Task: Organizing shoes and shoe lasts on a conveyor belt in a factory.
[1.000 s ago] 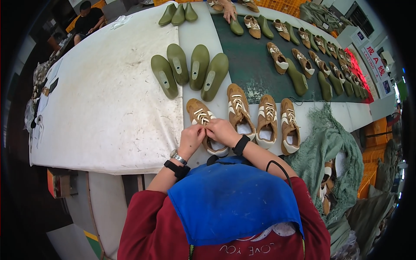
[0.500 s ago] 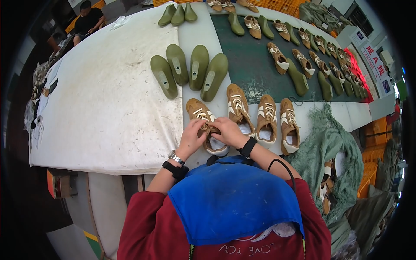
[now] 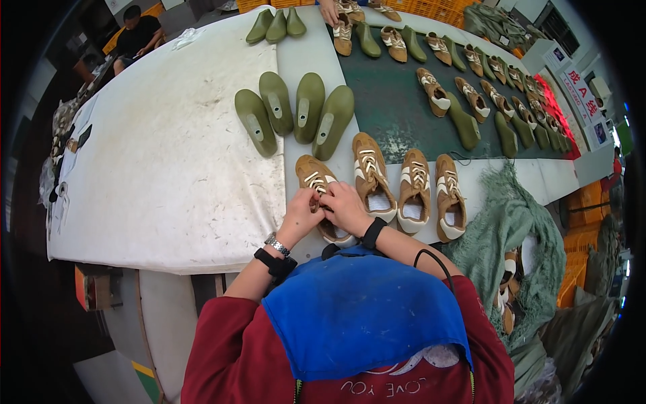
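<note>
A brown sneaker (image 3: pixel 315 172) with cream laces stands at the table's near edge, toe pointing away from me. Both my hands meet over the top of its lacing. My left hand (image 3: pixel 303 214) is closed, its fingertips pinching at the shoelace. From the other side my right hand (image 3: pixel 348 210) bends over the same spot, fingers closed on the lace; the exact grip is partly hidden by the fingers. To the right stand three matching shoes: a brown sneaker (image 3: pixel 367 158), another sneaker (image 3: pixel 414 176) and a third sneaker (image 3: pixel 446 182).
Several green shoe lasts (image 3: pixel 333 118) stand beyond my hands, with more lasts (image 3: pixel 276 27) farther off. A dark green belt (image 3: pixel 390 114) carries shoes and lasts in rows. Another person's hand (image 3: pixel 329 11) touches a shoe (image 3: pixel 342 37) at its far end. Green netting (image 3: pixel 511 209) lies at right.
A co-worker's hand has come in at the far edge, and a shoe now stands on the belt's far left corner. My hands stay at the same sneaker, fingers shifted slightly, and its toe has moved a little right.
</note>
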{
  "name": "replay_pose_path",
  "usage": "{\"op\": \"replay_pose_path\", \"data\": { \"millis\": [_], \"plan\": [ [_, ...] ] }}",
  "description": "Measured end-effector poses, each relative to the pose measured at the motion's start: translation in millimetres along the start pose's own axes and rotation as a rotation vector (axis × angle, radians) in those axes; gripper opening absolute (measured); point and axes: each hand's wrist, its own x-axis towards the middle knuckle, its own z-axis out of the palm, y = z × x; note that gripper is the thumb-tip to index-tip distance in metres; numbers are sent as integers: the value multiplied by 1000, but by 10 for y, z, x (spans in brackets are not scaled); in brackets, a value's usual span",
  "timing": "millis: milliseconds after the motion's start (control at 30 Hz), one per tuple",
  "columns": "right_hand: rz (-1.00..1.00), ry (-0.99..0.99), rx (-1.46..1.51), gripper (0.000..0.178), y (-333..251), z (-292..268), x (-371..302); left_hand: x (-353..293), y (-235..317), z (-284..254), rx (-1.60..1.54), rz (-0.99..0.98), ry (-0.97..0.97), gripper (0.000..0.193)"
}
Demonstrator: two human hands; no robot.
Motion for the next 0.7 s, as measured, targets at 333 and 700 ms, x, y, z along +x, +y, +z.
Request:
{"op": "replay_pose_path", "data": {
  "millis": [333, 700],
  "plan": [
    [-50, -180, 470, 14, 211, -29, -52, -49, 75, -72, 125, 72, -13, 21],
    [15, -238, 440, 14, 137, -126, -142, -68, 73, -243, 65, -170, -76, 38]
  ]
}}
